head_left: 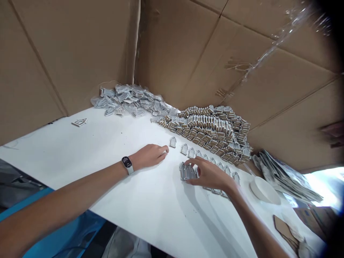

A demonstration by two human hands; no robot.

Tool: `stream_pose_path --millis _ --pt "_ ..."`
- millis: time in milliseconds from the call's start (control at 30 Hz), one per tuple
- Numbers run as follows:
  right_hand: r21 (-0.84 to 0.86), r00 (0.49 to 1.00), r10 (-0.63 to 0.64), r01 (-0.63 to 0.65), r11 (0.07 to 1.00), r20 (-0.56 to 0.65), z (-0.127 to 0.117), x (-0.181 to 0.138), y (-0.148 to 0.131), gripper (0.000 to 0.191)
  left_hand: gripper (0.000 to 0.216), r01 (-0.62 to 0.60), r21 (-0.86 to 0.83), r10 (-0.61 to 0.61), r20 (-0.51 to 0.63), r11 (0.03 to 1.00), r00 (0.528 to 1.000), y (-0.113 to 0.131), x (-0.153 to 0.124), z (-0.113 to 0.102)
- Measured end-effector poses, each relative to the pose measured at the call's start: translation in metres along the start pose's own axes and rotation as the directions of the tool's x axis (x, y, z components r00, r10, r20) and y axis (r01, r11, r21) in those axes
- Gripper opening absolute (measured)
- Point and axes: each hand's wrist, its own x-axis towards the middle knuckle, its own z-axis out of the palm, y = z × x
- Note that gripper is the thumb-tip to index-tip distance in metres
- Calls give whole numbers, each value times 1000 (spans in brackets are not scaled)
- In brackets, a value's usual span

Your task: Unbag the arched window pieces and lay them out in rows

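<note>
The right hand point(211, 173) is partly closed, thumb and fingertips around arch-topped metal ornaments point(183, 171) at the near end of the front row, apparently spanning them top to bottom so they stay together; the fingers hide exactly how many are gripped. The left hand point(149, 156) rests on the white tabletop point(107, 138), fingers loosely curled and holding nothing, its tips just beside a single arched ornament point(172, 142). That piece heads a back row point(184, 149) laid flat with gaps, probably so each can be reached separately. Beyond, a tiered stack of ornaments point(209, 125) leans near the cardboard wall point(174, 46), packed closely, perhaps to save room, with a heap of plastic-bagged ornaments point(134, 100) in the corner. The smartwatch point(126, 162) on the left wrist shows lit text too small to read, and no brand or label is legible elsewhere
</note>
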Motion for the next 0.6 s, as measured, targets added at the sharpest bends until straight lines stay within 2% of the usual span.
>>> stream_pose_path --millis 133,433,600 --pt "-1 1000 -10 10 1000 8 0 9 -6 64 28 -7 1 7 -1 1000 1000 -1 0 2" --pt "-50 994 -3 9 999 109 -5 17 -15 75 28 -25 -29 25 -8 999 1000 -3 2 4" --pt "-100 994 -17 28 995 112 -4 20 -21 64 30 -29 -17 29 -4 999 1000 -3 2 2"
